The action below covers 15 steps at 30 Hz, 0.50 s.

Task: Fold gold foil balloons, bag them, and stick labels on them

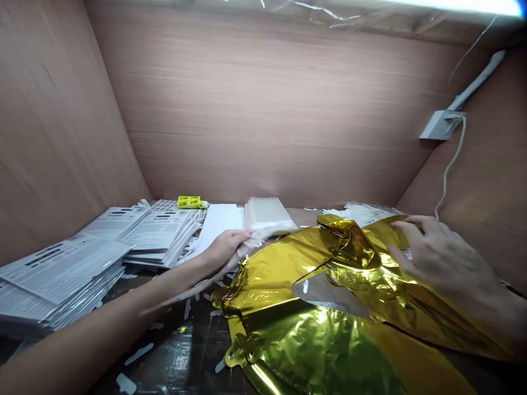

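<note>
My left hand [225,248] is at the middle of the view, its fingers closed on a translucent white plastic strip [242,255] that runs across the forearm. Just beyond the fingertips lies a stack of clear plastic sleeves [267,215]. My right hand [440,263] rests on crumpled gold foil balloons [313,296], with the fingers spread over the foil's far edge. The foil covers much of the dark tabletop [185,351] at the front right, and its lower part runs out of the frame.
Stacks of printed sheets [152,230] stand at the left, beside white paper [218,225] and a yellow-green item [189,202]. White strips [358,214] lie at the back right, and scraps [138,354] dot the table. Laminate walls [263,99] enclose the desk, with a white wall socket [440,125] and cable on the right.
</note>
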Each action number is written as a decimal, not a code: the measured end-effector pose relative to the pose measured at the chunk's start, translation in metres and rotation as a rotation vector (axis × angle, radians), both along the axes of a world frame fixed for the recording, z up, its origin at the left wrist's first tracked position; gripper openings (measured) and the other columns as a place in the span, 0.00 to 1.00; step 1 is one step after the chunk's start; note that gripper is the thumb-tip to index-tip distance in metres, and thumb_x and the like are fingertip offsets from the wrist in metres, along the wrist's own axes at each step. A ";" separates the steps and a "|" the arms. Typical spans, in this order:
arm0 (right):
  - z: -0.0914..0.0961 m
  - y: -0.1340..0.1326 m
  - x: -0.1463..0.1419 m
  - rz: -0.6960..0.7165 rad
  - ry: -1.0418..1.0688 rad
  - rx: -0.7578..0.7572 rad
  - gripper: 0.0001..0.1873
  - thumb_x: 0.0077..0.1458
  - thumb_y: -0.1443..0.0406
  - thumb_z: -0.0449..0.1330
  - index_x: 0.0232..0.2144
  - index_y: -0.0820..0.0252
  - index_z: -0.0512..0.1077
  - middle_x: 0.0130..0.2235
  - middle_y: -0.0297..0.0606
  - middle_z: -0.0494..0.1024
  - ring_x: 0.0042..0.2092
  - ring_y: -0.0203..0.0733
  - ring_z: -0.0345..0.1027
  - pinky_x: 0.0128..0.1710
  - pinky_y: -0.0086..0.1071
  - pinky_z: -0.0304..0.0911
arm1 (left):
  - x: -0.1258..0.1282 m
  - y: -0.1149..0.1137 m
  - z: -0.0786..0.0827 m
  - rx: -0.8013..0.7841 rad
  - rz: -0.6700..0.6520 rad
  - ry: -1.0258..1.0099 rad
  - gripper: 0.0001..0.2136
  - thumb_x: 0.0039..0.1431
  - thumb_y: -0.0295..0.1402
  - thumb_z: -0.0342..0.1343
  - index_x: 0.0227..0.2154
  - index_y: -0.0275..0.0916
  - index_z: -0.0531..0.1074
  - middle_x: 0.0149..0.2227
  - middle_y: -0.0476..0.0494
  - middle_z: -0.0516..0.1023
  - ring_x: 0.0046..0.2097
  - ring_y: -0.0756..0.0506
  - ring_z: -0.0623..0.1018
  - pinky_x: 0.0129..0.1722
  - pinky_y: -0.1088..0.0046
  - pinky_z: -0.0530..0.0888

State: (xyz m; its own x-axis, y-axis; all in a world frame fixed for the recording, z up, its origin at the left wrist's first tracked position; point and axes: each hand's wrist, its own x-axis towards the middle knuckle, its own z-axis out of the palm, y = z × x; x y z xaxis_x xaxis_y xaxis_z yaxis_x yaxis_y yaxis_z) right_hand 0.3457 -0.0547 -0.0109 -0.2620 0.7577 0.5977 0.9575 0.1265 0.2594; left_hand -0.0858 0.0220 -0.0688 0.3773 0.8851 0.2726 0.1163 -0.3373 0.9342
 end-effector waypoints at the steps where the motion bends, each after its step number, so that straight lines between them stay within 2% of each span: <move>1: 0.006 -0.003 -0.021 0.063 0.068 0.010 0.17 0.64 0.61 0.56 0.53 0.63 0.71 0.53 0.60 0.73 0.53 0.65 0.71 0.53 0.51 0.66 | 0.002 -0.007 0.008 0.004 -0.007 0.043 0.20 0.68 0.46 0.52 0.28 0.35 0.70 0.24 0.53 0.66 0.25 0.53 0.63 0.25 0.78 0.61; 3: 0.012 -0.008 -0.066 0.280 0.270 -0.032 0.12 0.65 0.60 0.58 0.47 0.60 0.73 0.49 0.51 0.77 0.49 0.56 0.74 0.51 0.47 0.69 | 0.008 -0.020 0.023 0.024 -0.030 0.150 0.20 0.66 0.47 0.55 0.26 0.35 0.69 0.24 0.53 0.65 0.26 0.52 0.62 0.25 0.77 0.60; 5: 0.010 -0.010 -0.109 0.465 0.442 -0.221 0.12 0.67 0.59 0.57 0.47 0.58 0.74 0.47 0.45 0.80 0.47 0.50 0.75 0.48 0.44 0.70 | 0.015 -0.033 0.033 0.101 -0.028 0.286 0.21 0.68 0.47 0.53 0.26 0.36 0.68 0.24 0.54 0.63 0.26 0.52 0.60 0.25 0.76 0.58; 8: 0.002 -0.004 -0.157 0.695 0.583 -0.422 0.15 0.65 0.58 0.60 0.50 0.58 0.74 0.49 0.43 0.80 0.49 0.46 0.75 0.49 0.43 0.70 | 0.024 -0.050 0.042 0.234 -0.042 0.427 0.19 0.70 0.44 0.51 0.28 0.35 0.71 0.24 0.53 0.64 0.26 0.52 0.61 0.26 0.75 0.58; 10: -0.001 0.004 -0.174 0.834 0.645 -0.482 0.17 0.61 0.59 0.66 0.51 0.59 0.75 0.47 0.42 0.81 0.46 0.44 0.76 0.46 0.40 0.71 | 0.029 -0.058 0.044 0.293 -0.074 0.438 0.17 0.70 0.41 0.51 0.29 0.35 0.73 0.24 0.53 0.67 0.27 0.52 0.63 0.28 0.75 0.60; 12: 0.000 0.011 -0.181 0.946 0.703 -0.520 0.15 0.58 0.62 0.68 0.47 0.59 0.77 0.43 0.39 0.82 0.41 0.40 0.76 0.42 0.35 0.72 | 0.031 -0.064 0.046 0.285 -0.106 0.394 0.15 0.69 0.39 0.53 0.31 0.35 0.76 0.26 0.51 0.71 0.28 0.52 0.66 0.29 0.75 0.62; 15: 0.003 0.015 -0.180 1.010 0.770 -0.465 0.08 0.56 0.66 0.70 0.40 0.59 0.78 0.36 0.35 0.83 0.36 0.37 0.78 0.38 0.32 0.72 | 0.030 -0.067 0.048 0.114 -0.124 0.247 0.12 0.65 0.40 0.61 0.38 0.35 0.80 0.30 0.47 0.77 0.30 0.51 0.70 0.29 0.75 0.65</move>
